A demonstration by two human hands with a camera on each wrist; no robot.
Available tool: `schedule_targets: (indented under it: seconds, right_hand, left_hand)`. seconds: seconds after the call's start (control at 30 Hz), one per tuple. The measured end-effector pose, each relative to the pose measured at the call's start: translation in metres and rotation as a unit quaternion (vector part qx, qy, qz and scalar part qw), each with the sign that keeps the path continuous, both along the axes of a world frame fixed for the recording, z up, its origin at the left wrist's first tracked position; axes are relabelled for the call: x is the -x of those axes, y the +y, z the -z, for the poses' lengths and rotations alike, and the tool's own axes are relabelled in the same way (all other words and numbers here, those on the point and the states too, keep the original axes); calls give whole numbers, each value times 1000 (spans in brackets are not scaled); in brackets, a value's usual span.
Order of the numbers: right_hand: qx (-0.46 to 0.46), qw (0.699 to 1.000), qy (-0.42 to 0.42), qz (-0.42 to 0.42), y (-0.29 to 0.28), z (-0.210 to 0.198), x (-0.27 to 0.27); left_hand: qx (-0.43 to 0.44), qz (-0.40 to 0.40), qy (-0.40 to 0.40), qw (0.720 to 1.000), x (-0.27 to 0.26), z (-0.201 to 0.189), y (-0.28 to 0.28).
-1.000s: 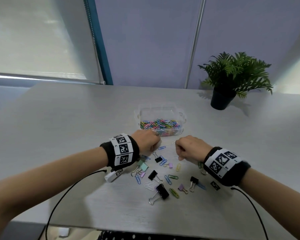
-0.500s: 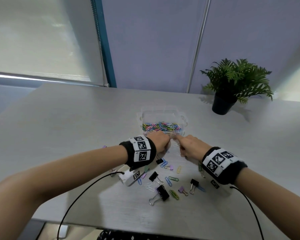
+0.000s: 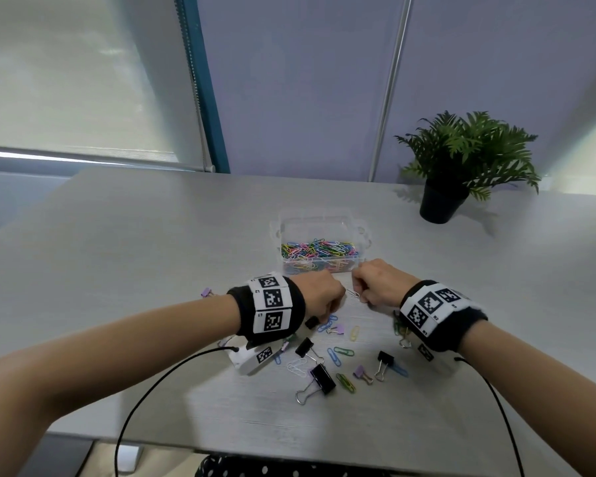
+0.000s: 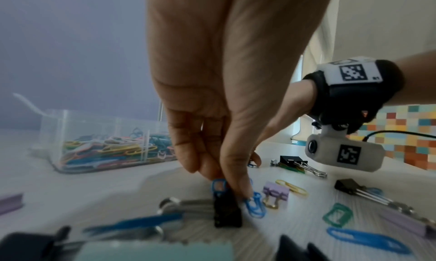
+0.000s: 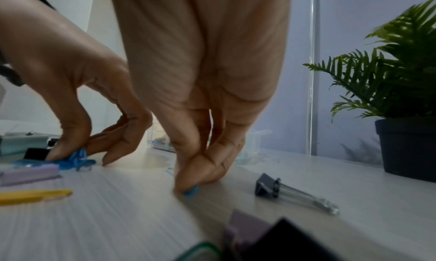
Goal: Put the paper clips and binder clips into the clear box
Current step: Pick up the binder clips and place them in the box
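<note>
Both hands drew back from box (image 3: 319,232); fingertips hidden.

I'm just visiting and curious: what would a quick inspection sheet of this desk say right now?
Surface: pale grey wood-grain table.
Job's things: clear box, lid off, holding many coloured paper clips; loose paper clips and black binder clips scattered on the table nearer the person.
Clutter: potted plant at the far right.
Grippers: left hand pinches a blue paper clip at the table; right hand pinches something small and blue, likely a clip.
Cables: black cable runs from the left wrist camera, another from the right.
Surroundings: lilac wall, window blind at left.
</note>
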State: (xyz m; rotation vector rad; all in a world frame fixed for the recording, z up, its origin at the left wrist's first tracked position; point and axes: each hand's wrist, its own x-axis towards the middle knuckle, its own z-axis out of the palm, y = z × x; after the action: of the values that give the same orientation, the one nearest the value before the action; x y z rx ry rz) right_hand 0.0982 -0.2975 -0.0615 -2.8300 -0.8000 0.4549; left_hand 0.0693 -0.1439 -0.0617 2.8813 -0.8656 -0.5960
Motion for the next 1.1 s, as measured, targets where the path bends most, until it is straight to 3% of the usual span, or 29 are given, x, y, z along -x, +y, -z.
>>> schedule_targets:
  seconds: [0.3,0.63,0.83,1.1]
  right_hand:
    - [-58,995,72,39,1,-3,-2]
    - [-28,999,35,20,14,3,-2]
    - [-11,1000,-11,-18,13,5,8]
    - [-33,999,19,10,8,1,11]
  left_hand:
    - [-39,21,-22,999,14,2,-6]
    - [-43,70,-6,997,11,-5,-3]
    - [21,47,57,997,-4,-11,8]
    - [152,-49,115,980,-26,-26,39]
